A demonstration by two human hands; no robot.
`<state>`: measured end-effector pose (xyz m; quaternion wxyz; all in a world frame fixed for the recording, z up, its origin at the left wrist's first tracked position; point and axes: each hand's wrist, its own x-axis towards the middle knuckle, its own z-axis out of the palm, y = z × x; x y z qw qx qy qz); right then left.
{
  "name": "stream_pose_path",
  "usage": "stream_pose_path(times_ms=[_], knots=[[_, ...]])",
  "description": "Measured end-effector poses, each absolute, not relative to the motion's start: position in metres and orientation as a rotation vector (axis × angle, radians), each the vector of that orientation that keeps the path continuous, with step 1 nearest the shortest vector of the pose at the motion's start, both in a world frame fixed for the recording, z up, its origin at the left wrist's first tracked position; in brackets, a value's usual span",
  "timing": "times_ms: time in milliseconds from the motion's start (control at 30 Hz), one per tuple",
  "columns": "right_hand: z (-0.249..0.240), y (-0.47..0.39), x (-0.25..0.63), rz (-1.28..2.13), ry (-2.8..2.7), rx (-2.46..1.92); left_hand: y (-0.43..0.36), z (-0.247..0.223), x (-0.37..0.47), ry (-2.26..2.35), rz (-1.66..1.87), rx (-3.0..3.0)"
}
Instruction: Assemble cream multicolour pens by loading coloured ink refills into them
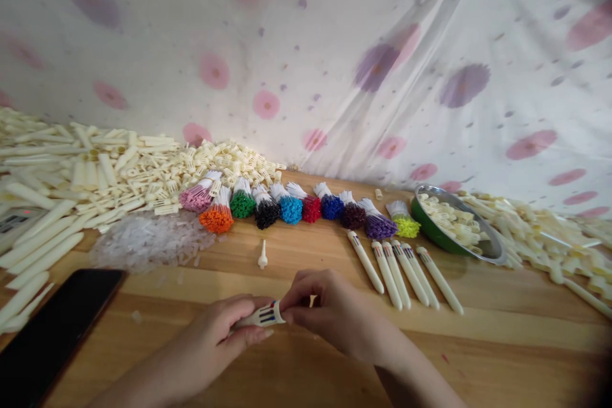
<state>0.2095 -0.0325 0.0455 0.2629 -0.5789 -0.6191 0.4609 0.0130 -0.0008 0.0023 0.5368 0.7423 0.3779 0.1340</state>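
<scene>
Wrapped in my left hand (234, 328) is a cream multicolour pen barrel (262, 315), its slotted end pointing right, with blue, red and dark sliders showing in the slots. Thumb and forefinger of my right hand (320, 306) pinch together at that open end; whatever they hold there is hidden or too small to name. Beyond the hands a small cream pointed plastic part (262, 255) stands on the wooden table (306, 261). Bundles of refills with coloured ends lie in a row behind it, among them orange (216, 213), black (266, 210) and purple (377, 220).
Several assembled pens (408, 274) lie at the right. A green-sided metal bowl (435, 229) of cream parts leans behind them. Clear plastic pieces (148, 239), heaped cream tubes (86, 166) and a black phone (62, 331) occupy the left. A patterned curtain (296, 64) hangs behind.
</scene>
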Motion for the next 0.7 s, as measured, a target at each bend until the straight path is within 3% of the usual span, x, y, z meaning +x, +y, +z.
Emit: stream_pose_path(times_ms=[400,700], knots=[[0.034,-0.041,0.216,1.387,-1.513,-1.399,-0.003,0.008,0.014,0.941,0.396,1.592],[0.034,-0.034,0.200,1.305,-1.346,-1.603,-0.005,0.002,0.018,1.005,0.371,1.685]])
